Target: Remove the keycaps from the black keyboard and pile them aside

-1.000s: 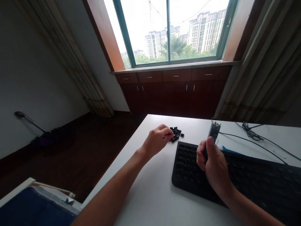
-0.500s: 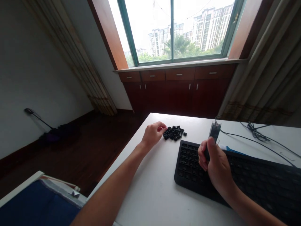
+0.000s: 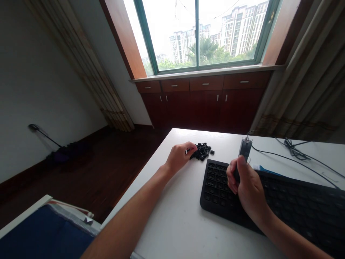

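Okay, head cam only. Left hand [image 3: 179,157]: narrow pinch, thumb and fingers closed, with a small black keycap [image 3: 187,151] showing at the fingertips. Hand is touching the left edge of the pile of black keycaps [image 3: 202,151]. Pile lies loose on the white table [image 3: 172,230], just past the top left corner of the black keyboard [image 3: 283,205]. One or two caps sit slightly apart on its right side.

Right hand [image 3: 246,187]: closed fist around a dark handheld tool [image 3: 244,149], which stands near upright with its top end sticking out above the fingers. Exact tool type can't be told from this view. Hand is over the left part of the keyboard. Tool's lower end is hidden in the fist, so can't confirm any contact with the keys.

Keyboard sits at an angle on the table and runs off the right of frame. Black cable [image 3: 296,163] loops across the table beyond it, and a blue strip [image 3: 265,169] shows along the keyboard's far edge.

Past the table: dark wood cabinet [image 3: 202,104] under a window [image 3: 199,36], curtains [image 3: 304,82] to the right. Bottom left, beside the table, a navy zippered fabric item [image 3: 45,230].
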`<action>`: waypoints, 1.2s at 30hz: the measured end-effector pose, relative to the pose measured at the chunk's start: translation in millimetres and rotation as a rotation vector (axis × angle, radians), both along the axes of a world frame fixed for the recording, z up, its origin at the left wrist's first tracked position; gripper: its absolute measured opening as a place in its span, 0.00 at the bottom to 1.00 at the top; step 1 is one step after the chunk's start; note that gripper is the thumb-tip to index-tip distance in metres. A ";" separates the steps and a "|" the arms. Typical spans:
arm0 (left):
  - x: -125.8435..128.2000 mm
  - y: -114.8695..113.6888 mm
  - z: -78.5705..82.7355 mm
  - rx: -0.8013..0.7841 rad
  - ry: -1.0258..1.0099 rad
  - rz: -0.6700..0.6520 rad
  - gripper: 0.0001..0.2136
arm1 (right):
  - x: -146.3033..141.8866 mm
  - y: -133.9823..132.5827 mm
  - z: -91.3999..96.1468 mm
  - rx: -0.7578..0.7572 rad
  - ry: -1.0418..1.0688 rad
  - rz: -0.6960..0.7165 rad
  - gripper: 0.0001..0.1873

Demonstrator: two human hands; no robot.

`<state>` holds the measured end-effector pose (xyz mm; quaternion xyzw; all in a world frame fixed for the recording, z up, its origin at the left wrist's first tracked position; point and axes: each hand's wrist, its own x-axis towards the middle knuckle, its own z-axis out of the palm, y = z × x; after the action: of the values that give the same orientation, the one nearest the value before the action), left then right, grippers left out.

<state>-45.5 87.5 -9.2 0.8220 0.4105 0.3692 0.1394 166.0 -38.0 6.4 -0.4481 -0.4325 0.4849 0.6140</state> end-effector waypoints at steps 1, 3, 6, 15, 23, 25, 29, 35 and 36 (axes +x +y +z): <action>0.3 -0.4 0.2 0.011 0.005 0.001 0.06 | 0.0 0.1 0.1 0.003 0.002 -0.001 0.27; 0.9 -0.6 1.3 0.041 0.006 0.011 0.05 | 0.2 0.2 0.4 0.005 0.009 -0.005 0.27; 2.7 -0.7 4.1 0.093 -0.002 0.034 0.05 | 0.3 0.2 0.3 0.012 0.016 -0.007 0.26; 32.1 -31.9 10.9 0.186 0.037 -0.165 0.06 | 3.3 6.0 3.3 0.090 0.138 -0.122 0.21; 58.0 -69.9 22.5 0.325 0.172 -0.606 0.13 | 34.0 -4.6 20.5 0.032 0.147 -0.188 0.16; 58.8 -74.7 24.7 0.345 0.265 -0.690 0.18 | 42.2 -9.9 19.8 0.079 0.028 -0.225 0.16; 53.2 -76.1 30.8 0.289 0.390 -0.735 0.37 | 56.9 -16.4 15.0 0.178 -0.197 -0.304 0.17; 40.5 -65.5 42.9 0.157 0.522 -0.667 0.55 | 62.3 -16.5 15.6 0.032 -0.216 -0.268 0.22; 39.0 -63.8 44.3 0.140 0.541 -0.653 0.56 | 60.7 -16.5 15.6 -0.009 -0.192 -0.248 0.23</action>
<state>-6.5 23.7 35.0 0.9835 0.1247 0.1039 0.0804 226.7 -54.5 22.0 -0.5451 -0.4284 0.3625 0.6228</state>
